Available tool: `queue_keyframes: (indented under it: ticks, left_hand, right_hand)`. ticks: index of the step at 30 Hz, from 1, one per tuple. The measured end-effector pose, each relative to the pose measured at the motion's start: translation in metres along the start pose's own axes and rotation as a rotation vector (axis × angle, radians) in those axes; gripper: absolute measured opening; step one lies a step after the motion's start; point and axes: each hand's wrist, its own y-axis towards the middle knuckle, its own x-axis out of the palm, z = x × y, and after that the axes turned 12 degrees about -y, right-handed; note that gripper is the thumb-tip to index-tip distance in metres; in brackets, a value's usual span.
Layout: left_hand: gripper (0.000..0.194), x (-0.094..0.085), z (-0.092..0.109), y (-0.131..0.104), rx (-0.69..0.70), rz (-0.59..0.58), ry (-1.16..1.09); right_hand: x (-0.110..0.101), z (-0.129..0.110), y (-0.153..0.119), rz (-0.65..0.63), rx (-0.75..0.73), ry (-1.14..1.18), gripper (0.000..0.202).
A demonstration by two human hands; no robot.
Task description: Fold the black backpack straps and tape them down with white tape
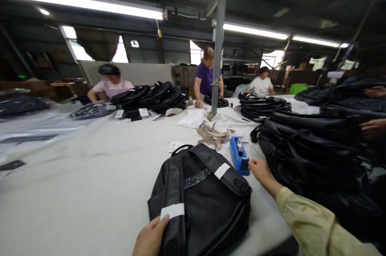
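Observation:
A black backpack [214, 203] lies on the pale table with its shoulder straps facing up. White paper bands wrap both straps. My left hand [150, 236] is closed on the left strap at its white band [173, 210], thumb on top. Right of the bag stands a blue tape dispenser [239, 155]. My right hand [259, 169] is at its near end with fingers pinched together; whatever they hold is too small to make out.
Black bags are piled high at the right [310, 147], with another person's hands beside them. Curved beige strips [212, 133] lie beyond the backpack, near a metal post [217, 55]. Three people work across the table [90, 175], among more bags [150, 97].

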Motion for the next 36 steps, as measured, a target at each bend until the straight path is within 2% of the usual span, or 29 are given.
queue_keyframes:
  ticks: [1, 3, 5, 7, 9, 12, 15, 20, 24, 27, 28, 30, 33, 36]
  left_hand:
    - [0.033, 0.005, 0.000, -0.005, 0.020, 0.006, -0.018]
    - [0.034, 0.012, 0.001, -0.011, 0.065, 0.018, -0.016]
    - [0.036, 0.017, 0.002, -0.013, 0.107, 0.036, 0.007]
    - [0.037, 0.018, 0.002, -0.015, 0.151, 0.051, 0.043]
    - [0.036, 0.019, 0.001, -0.017, 0.188, 0.058, 0.080]
    - [0.032, 0.020, 0.001, -0.021, 0.219, 0.059, 0.117]
    - [0.031, 0.021, 0.001, -0.023, 0.267, 0.054, 0.170]
    - [0.032, 0.023, 0.001, -0.026, 0.326, 0.064, 0.246]
    - [0.033, 0.022, 0.001, -0.028, 0.343, 0.070, 0.263]
    - [0.035, 0.021, 0.001, -0.026, 0.313, 0.070, 0.190]
    - [0.035, 0.021, 0.002, -0.026, 0.286, 0.064, 0.136]
    - [0.033, 0.021, 0.005, -0.025, 0.199, 0.030, -0.028]
    - [0.021, 0.024, 0.012, -0.025, 0.018, -0.067, -0.354]
    - [0.016, 0.028, 0.019, -0.026, -0.142, -0.156, -0.575]
  right_hand:
    - [-0.002, -0.012, -0.006, -0.011, -0.037, 0.020, 0.031]
    - [-0.001, -0.045, -0.023, -0.114, -0.189, 0.090, 0.032]
    - [0.010, -0.087, -0.045, -0.338, -0.425, 0.192, 0.029]
    - [0.032, -0.126, -0.069, -0.590, -0.568, 0.228, 0.024]
    - [0.060, -0.156, -0.089, -0.757, -0.591, 0.186, 0.020]
    - [0.095, -0.178, -0.103, -0.787, -0.561, 0.048, 0.017]
    - [0.111, -0.183, -0.105, -0.742, -0.553, -0.119, 0.015]
    - [0.117, -0.179, -0.103, -0.701, -0.503, -0.275, 0.016]
    - [0.120, -0.177, -0.101, -0.731, -0.501, -0.335, 0.033]
    - [0.117, -0.174, -0.098, -0.634, -0.565, -0.374, 0.046]
    - [0.115, -0.172, -0.098, -0.636, -0.550, -0.353, 0.049]
    - [0.113, -0.165, -0.098, -0.762, -0.437, -0.191, 0.050]
    - [0.114, -0.152, -0.103, -1.050, -0.161, 0.349, 0.047]
    - [0.120, -0.142, -0.109, -1.153, -0.002, 0.843, 0.045]
